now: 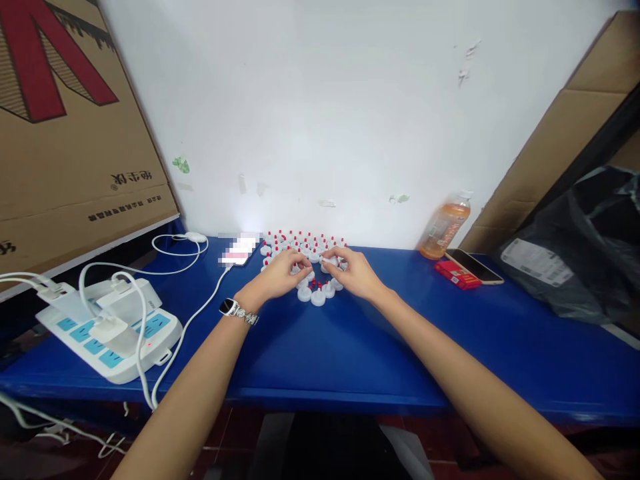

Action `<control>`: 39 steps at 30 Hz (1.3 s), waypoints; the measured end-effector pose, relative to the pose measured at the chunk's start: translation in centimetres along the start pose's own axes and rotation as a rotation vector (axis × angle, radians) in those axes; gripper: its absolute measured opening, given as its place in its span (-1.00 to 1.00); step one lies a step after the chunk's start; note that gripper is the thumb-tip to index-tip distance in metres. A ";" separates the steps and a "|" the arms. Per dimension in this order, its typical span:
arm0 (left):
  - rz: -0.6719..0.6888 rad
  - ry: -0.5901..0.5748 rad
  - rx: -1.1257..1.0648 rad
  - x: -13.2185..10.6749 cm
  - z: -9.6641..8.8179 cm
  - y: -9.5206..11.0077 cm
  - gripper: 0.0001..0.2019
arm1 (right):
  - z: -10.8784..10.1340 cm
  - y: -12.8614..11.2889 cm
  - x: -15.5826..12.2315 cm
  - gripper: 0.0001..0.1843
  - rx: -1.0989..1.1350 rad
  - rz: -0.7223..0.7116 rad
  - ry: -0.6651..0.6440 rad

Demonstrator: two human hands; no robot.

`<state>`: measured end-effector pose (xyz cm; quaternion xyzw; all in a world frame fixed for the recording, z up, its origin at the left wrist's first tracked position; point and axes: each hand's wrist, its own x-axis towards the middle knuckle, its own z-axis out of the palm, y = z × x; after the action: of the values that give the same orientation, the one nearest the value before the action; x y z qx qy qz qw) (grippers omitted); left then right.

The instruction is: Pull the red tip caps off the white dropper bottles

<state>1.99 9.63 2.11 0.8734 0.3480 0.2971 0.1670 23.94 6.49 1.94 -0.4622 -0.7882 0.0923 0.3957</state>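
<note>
A cluster of several small white caps with red tips (306, 245) stands on the blue table (350, 347) near the white wall. My left hand (277, 275), with a watch on its wrist, rests on the left side of the cluster, fingers curled and pinched at a cap. My right hand (350, 270) lies on the right side, fingers bent and pressed around a white cap (327, 261). The fingertips of both hands almost meet over the middle caps. A few caps (317, 293) sit in a row just in front of the hands.
A white power strip (113, 327) with chargers and cables sits at the left. A phone (239, 252) lies left of the caps. At the right stand an orange drink bottle (445, 227), another phone (473, 265), a red pack (456, 275) and a black bag (580, 253). Cardboard leans at both sides.
</note>
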 end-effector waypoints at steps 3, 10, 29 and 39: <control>-0.003 0.004 0.016 0.0 0.1 -0.1 -0.78 | 0.3 0.6 0.8 -0.85 -0.151 -0.017 0.050; -0.019 0.030 0.047 0.0 -0.1 0.1 -0.76 | 0.7 0.5 3.0 -0.86 -0.188 0.066 -0.251; -0.018 0.016 0.023 -0.3 0.1 0.2 -0.77 | 0.4 0.9 3.0 -0.79 -0.302 0.132 -0.159; 0.004 0.032 0.032 -0.1 0.7 0.6 -0.75 | -0.7 1.9 0.7 -0.82 -0.447 0.180 -0.123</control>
<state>2.68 9.04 1.84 0.8718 0.3533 0.3059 0.1469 25.49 7.97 1.80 -0.6000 -0.7674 -0.0216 0.2252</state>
